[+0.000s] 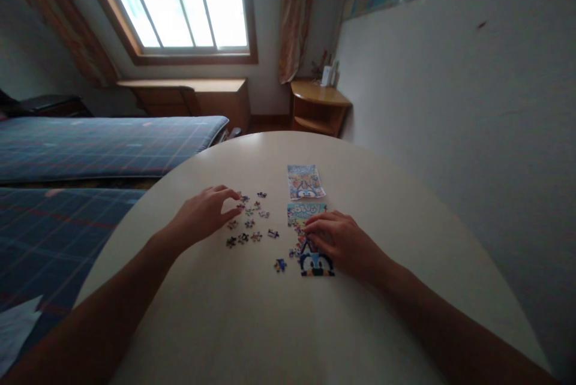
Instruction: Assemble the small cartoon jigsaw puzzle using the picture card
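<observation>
A partly built jigsaw puzzle (310, 241) lies on the round white table (270, 325). My right hand (344, 242) rests on its middle, fingers curled and pressing down on the pieces. Several loose puzzle pieces (252, 223) are scattered to the left of it. My left hand (207, 212) reaches into them, thumb and fingers pinched on a loose piece (241, 206) at its fingertips. A small printed picture card (305, 182) lies flat just beyond the puzzle.
A bed with a blue plaid cover (90, 145) stands left of the table. A wooden corner shelf (317, 106) and a wooden bench under the window (180, 1) are at the back. A white wall (472, 103) runs along the right.
</observation>
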`<state>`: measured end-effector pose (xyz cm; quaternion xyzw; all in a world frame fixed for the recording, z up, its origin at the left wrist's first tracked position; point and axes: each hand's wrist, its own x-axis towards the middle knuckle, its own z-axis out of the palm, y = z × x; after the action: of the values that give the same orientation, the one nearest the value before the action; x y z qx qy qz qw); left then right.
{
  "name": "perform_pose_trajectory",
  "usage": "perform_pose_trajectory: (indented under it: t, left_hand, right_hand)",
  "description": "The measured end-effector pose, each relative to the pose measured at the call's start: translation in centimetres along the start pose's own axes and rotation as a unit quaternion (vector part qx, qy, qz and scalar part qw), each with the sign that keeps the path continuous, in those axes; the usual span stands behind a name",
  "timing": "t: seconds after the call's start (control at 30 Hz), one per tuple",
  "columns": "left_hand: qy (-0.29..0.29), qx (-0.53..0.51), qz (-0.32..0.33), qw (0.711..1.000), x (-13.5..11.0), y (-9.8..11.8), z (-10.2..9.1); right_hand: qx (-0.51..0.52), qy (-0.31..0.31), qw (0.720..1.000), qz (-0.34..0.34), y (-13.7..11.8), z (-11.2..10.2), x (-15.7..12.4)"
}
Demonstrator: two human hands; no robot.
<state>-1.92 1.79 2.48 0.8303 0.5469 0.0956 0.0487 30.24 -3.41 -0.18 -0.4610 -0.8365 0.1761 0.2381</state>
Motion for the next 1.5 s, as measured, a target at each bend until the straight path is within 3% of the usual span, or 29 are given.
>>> perform_pose_trajectory:
  t: [0.1,0.23,0.63,1.13,1.5]
  left_hand:
    - [-0.018,-0.016,-0.019,1.0,0.0,-0.7,-0.3]
    - [-0.096,-0.079,-0.006,0.992,-0.2,-0.7,-1.0]
    - [-0.201,-0.109,0.009,0.973,-0.6,2.1,-1.5]
    - [-0.133,-0.124,0.071,0.981,-0.9,3.9,0.1]
    - [-0.099,-0.132,0.079,0.983,-1.3,4.4,1.1]
  right_hand:
    - [-0.003,0.0,1.0,0.002,-0.1,-0.1,0.0]
    - [-0.005,0.0,1.0,0.002,-0.2,-0.2,0.1]
    - [-0.008,-0.008,1.0,-0.008,-0.1,-0.4,0.1]
    - [-0.02,0.001,1.0,-0.012,0.0,-0.1,0.1]
    - [-0.017,0.003,1.0,-0.013,-0.1,0.0,0.1]
